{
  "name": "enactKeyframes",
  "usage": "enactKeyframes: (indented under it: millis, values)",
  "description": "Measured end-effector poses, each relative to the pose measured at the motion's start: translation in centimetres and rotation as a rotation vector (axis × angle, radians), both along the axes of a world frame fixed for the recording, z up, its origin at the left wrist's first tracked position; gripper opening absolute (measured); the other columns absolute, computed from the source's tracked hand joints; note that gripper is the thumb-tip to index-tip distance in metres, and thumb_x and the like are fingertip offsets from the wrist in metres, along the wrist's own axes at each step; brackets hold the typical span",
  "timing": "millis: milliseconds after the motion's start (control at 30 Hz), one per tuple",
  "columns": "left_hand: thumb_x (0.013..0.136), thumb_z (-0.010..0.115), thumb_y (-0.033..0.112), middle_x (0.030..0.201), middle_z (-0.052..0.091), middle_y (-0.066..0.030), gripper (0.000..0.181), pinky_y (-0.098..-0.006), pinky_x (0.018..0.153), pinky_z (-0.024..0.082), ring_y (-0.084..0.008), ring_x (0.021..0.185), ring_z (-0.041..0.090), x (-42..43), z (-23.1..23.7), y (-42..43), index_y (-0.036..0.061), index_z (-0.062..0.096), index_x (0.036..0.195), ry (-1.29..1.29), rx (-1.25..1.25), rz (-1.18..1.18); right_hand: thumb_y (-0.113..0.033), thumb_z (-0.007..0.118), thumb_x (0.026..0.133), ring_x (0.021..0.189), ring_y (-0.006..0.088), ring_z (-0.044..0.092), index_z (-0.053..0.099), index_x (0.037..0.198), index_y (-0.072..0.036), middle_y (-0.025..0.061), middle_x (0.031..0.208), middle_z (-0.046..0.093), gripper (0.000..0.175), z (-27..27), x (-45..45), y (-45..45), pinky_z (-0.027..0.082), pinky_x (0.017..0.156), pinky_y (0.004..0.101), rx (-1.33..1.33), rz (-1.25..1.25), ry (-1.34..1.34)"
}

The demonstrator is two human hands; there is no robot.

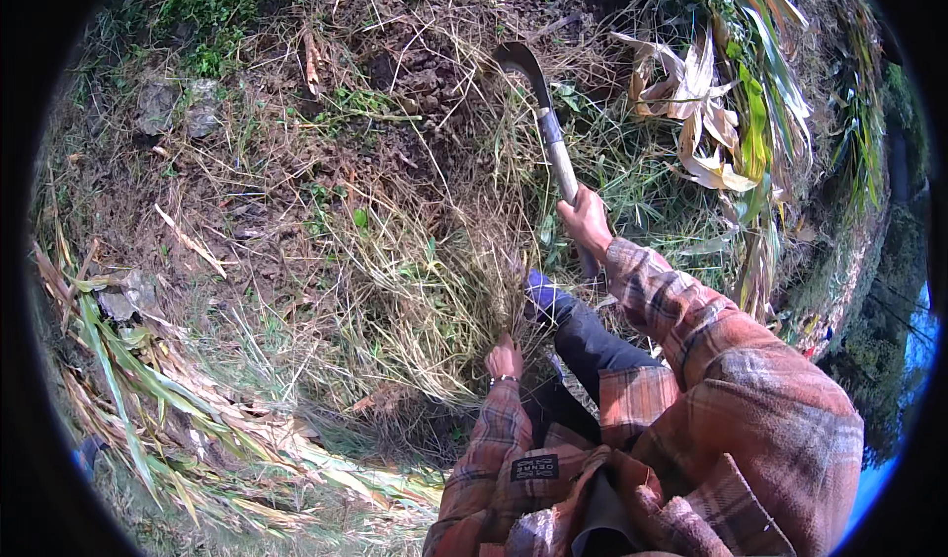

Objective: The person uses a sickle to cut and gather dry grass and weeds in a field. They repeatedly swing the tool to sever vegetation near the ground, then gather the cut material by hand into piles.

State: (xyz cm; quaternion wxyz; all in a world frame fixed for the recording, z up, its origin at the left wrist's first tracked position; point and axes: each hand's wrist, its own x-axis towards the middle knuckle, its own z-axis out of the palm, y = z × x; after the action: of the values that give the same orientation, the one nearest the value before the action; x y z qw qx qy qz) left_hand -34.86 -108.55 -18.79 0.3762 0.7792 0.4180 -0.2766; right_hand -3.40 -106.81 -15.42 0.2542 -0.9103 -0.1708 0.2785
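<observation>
My right hand (586, 220) grips the wooden handle of a sickle (557, 153), whose dark curved blade points up and to the left over the ground. Lower down, my left hand (505, 358), with a beaded bracelet at the wrist, is closed at the base of a bunch of dry grass (444, 312). Its fingers are partly hidden by the stalks. A purple shoe (543, 290) shows just right of the grass, below the sickle's handle.
Cut corn stalks with long leaves (170, 401) lie at the lower left. More corn stalks (755, 135) and dry husks (696, 98) are at the right. Flat stones (157, 107) sit at the upper left, and a broken stalk piece (191, 241) lies on the soil.
</observation>
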Motion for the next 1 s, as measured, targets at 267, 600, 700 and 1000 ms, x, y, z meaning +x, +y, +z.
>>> enactKeyframes:
  millis: [267,600,700,1000]
  values:
    - [0.075,0.072,0.029,0.141,0.029,-0.0231,0.076,-0.0431,0.099,0.039,-0.0394,0.122,0.042,6.2,6.5,13.5,0.0023,0.034,0.134,-0.315,-0.090,0.049,-0.014,0.060,0.083,0.071,0.0262,0.064,0.051,0.093,0.008,0.0216,0.076,0.061,0.027,1.1,8.3,7.9,0.052,0.060,0.0386,0.072,-0.147,-0.296]
    - [0.072,0.058,0.071,0.148,0.010,-0.0297,0.119,-0.0378,0.114,0.012,-0.0344,0.140,0.011,30.7,-3.0,28.3,-0.0094,0.005,0.141,-0.661,0.003,0.731,-0.015,0.064,0.078,0.053,0.0317,0.059,0.049,0.080,0.004,0.0187,0.060,0.057,0.024,2.0,-3.8,-4.0,0.046,0.050,0.0400,0.157,-0.248,0.021]
    - [0.065,0.061,0.075,0.146,0.015,-0.0313,0.127,-0.0393,0.113,0.016,-0.0389,0.137,0.018,35.9,-8.1,26.4,-0.0089,0.003,0.142,-0.426,-0.011,0.653,-0.020,0.065,0.077,0.054,0.0276,0.060,0.049,0.084,0.005,0.0180,0.059,0.056,0.030,5.6,-5.2,-5.8,0.047,0.053,0.0385,-0.115,-0.246,0.185]
    - [0.073,0.052,0.076,0.148,0.022,-0.0203,0.113,-0.0398,0.109,0.024,-0.0315,0.135,0.027,34.5,-7.0,20.2,0.0041,0.006,0.146,-0.535,-0.403,1.197,-0.018,0.060,0.081,0.051,0.0300,0.058,0.047,0.085,0.004,0.0187,0.059,0.056,0.026,-0.5,4.2,-2.4,0.045,0.049,0.0415,0.013,-0.421,-0.118]
